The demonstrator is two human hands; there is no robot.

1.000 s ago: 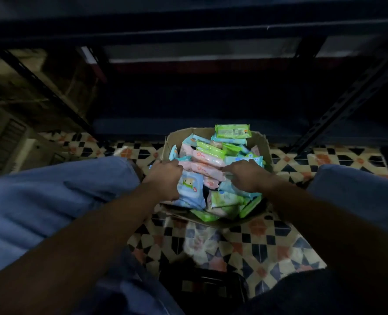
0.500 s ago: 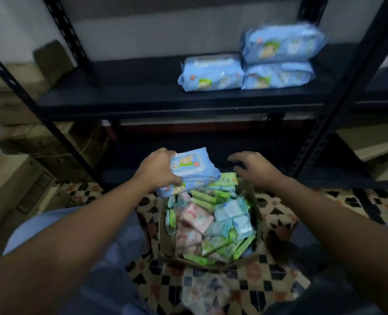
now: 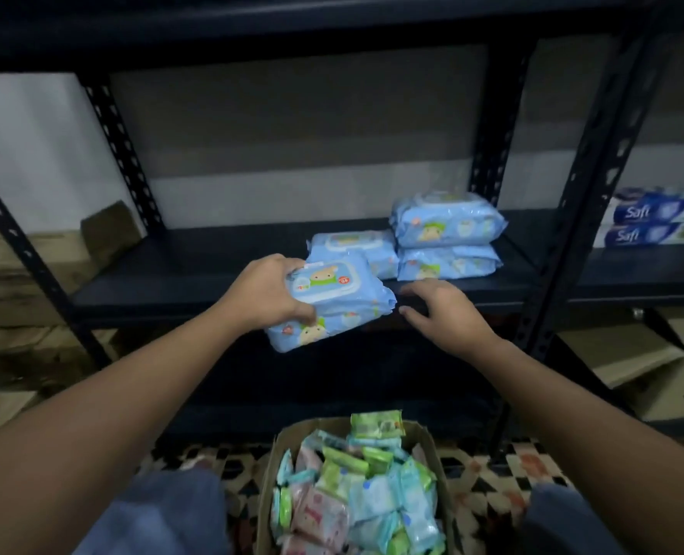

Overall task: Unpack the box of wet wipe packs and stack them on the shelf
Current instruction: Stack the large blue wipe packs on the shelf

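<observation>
Arms reach forward together toward the dark shelf (image 3: 196, 274). Left hand (image 3: 266, 292) has its grip curled round a blue wipe pack (image 3: 332, 304), thumb under and fingers over, holding it tilted just in front of the shelf edge. Right hand (image 3: 446, 314) hovers beside it, fingers relaxed and spread, holding nothing. The pack is glossy blue with a cartoon face and a rounded lid flap (three like it (image 3: 446, 234) already lie on the shelf). Below, the cardboard box (image 3: 428, 438) sits on the tiled floor (image 3: 488, 470), full of small packs.

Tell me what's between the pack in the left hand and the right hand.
Nothing: in the head view, only the dark shelf edge shows between the held pack and the right hand.
</observation>
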